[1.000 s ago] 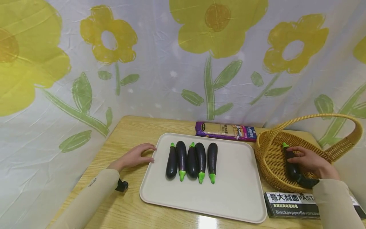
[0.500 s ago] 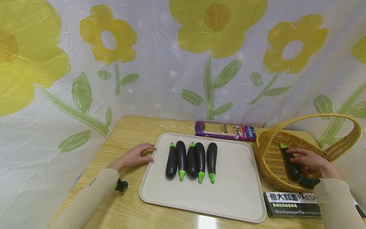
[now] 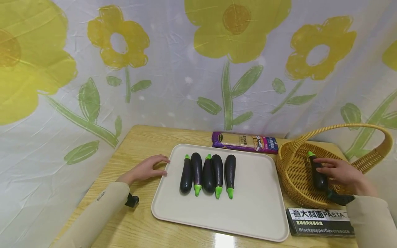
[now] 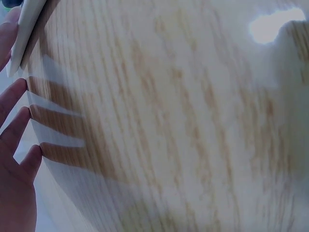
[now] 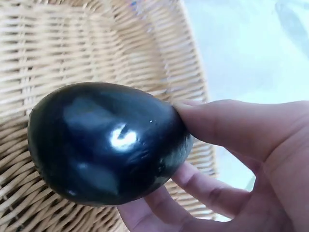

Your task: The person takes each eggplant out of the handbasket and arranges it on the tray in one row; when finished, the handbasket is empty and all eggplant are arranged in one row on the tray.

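In the head view, my right hand (image 3: 339, 172) is inside the wicker basket (image 3: 288, 182) and grips a dark purple eggplant (image 3: 318, 178), its green stem end pointing away from me. The right wrist view shows the thumb on one side of this eggplant (image 5: 108, 145) and the fingers curled round the other. My left hand (image 3: 150, 168) touches the left edge of the beige tray (image 3: 254, 206) with spread, relaxed fingers, holding nothing. On the tray, several eggplants (image 3: 208, 175) lie side by side, some stems pointing away and others towards me.
A purple pasta packet (image 3: 245, 142) lies behind the tray. In front of the basket is a black and white pasta box (image 3: 321, 224), partly covered by the right sleeve (image 3: 369, 220). The basket's tall handle (image 3: 344, 125) arches over its opening. A flowered curtain hangs behind the wooden table (image 3: 136, 148).
My right hand and the eggplant it grips shift slightly left, then a little to the right within the basket. The left hand, tray and other eggplants stay in place.
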Tool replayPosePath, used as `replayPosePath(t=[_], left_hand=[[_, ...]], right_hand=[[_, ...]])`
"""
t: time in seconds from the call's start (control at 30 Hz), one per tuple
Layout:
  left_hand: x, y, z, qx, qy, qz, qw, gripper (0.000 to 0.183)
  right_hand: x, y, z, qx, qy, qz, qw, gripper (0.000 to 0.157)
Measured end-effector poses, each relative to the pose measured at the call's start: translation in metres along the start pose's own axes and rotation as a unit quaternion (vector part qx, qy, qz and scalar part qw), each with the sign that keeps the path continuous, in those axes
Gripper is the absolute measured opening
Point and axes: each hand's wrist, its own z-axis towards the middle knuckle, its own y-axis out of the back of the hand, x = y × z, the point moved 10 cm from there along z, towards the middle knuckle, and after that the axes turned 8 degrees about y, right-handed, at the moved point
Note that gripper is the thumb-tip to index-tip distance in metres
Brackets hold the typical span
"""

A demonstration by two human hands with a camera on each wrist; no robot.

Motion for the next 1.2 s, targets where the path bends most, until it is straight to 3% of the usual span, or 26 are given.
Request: replayPosePath(t=[0.1,0.3,0.57,0.87,1.0,1.2], left_hand=[[0.0,0.0,0.0,0.002,0.002,0.002,1.0,0.053],[0.0,-0.001,0.001,0.004,0.002,0.004,1.0,0.053],[-0.002,0.0,0.0,0.003,0.0,0.0,1.0,0.052],[-0.003,0.0,-0.001,-0.002,-0.016,0.01,0.9998,0.051],[-0.002,0.0,0.0,-0.001,-0.014,0.009,0.9999,0.051],[-0.003,0.0,0.001,0.0,-0.014,0.005,0.9999,0.052]], right_hand=[[0.012,0.002,-0.002,-0.009,0.015,-0.04,0.999,0.047],[0.035,-0.001,-0.012,-0.025,0.047,-0.088,0.995,0.049],[0.079,-0.019,-0.037,-0.052,0.092,-0.226,0.968,0.048],[0.106,-0.046,-0.066,-0.057,0.112,-0.228,0.965,0.046],[0.116,-0.052,-0.076,-0.078,0.133,-0.237,0.959,0.043],[0.129,-0.063,-0.084,-0.09,0.129,-0.242,0.957,0.042]])
